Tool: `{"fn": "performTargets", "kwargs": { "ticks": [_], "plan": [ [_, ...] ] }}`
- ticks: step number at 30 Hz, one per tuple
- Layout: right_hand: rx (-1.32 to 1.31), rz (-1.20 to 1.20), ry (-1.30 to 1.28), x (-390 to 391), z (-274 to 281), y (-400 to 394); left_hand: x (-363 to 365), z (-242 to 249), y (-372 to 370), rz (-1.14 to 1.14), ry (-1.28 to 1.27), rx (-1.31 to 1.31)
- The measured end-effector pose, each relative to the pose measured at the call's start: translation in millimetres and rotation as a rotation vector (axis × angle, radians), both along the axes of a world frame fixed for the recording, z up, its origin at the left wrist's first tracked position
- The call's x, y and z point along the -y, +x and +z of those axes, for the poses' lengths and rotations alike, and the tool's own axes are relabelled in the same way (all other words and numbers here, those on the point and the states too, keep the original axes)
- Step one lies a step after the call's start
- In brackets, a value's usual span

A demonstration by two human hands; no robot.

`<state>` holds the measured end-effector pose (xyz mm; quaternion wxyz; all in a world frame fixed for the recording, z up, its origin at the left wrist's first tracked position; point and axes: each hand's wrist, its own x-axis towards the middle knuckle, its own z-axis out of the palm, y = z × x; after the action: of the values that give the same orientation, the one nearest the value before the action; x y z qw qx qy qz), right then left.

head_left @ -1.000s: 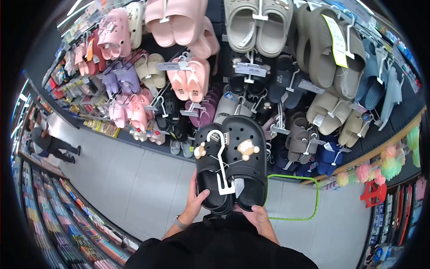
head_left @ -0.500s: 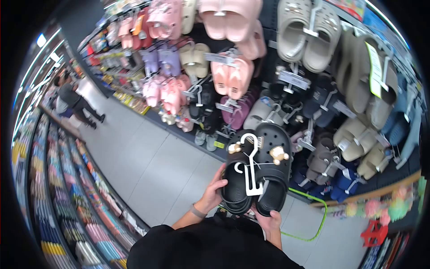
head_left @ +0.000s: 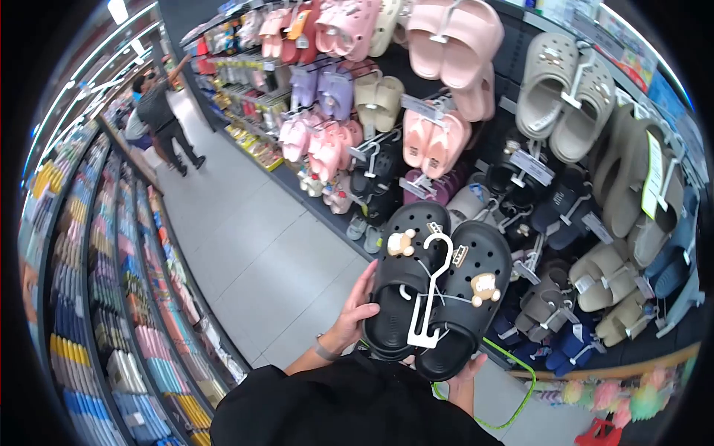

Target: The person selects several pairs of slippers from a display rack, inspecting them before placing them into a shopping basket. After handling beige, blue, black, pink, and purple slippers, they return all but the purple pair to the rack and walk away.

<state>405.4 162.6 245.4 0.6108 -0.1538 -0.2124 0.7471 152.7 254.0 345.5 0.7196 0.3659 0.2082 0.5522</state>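
Note:
A pair of black clogs [head_left: 483,249], with holes and brown-and-white bear charms on top, is held up in front of my chest. A white plastic hanger [head_left: 427,316] joins the two clogs, and their heel ends point toward me. My left hand [head_left: 357,306] grips the outer side of the left clog, thumb against its edge. Near the heel of the right clog, my right hand [head_left: 467,372] supports the pair from below. Most of its fingers are hidden beneath the shoe.
A wall display holds pink slides [head_left: 454,44], grey clogs [head_left: 547,85] and many other hanging shoes. Shelves of packed goods [head_left: 137,320] run along the left. Down the tiled aisle [head_left: 260,260] stands a person [head_left: 165,123]. A bright green loop [head_left: 532,383] hangs by my right side.
The clogs have tipped and spread so both uppers show more fully. My right hand has shifted slightly right. The display now sits farther right and lower in view; the distant person's arm is raised.

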Motion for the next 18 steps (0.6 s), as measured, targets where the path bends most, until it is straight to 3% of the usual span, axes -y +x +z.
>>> {"fn": "performTargets", "kwargs": {
  "ticks": [4,9,18],
  "plan": [
    [0.119,-0.210,-0.085,-5.3,2.5,1.6,1.2,16.6,1.0,-0.030,0.083,-0.074],
    [-0.098,-0.306,-0.001,-11.6,-12.3,-4.4,-8.8,28.2,-0.2,-0.088,0.113,-0.198],
    [-0.107,-0.611,0.082,-24.3,-20.3,-4.9,-43.3,19.0,12.1,-0.290,0.153,-0.228]
  ]
}}
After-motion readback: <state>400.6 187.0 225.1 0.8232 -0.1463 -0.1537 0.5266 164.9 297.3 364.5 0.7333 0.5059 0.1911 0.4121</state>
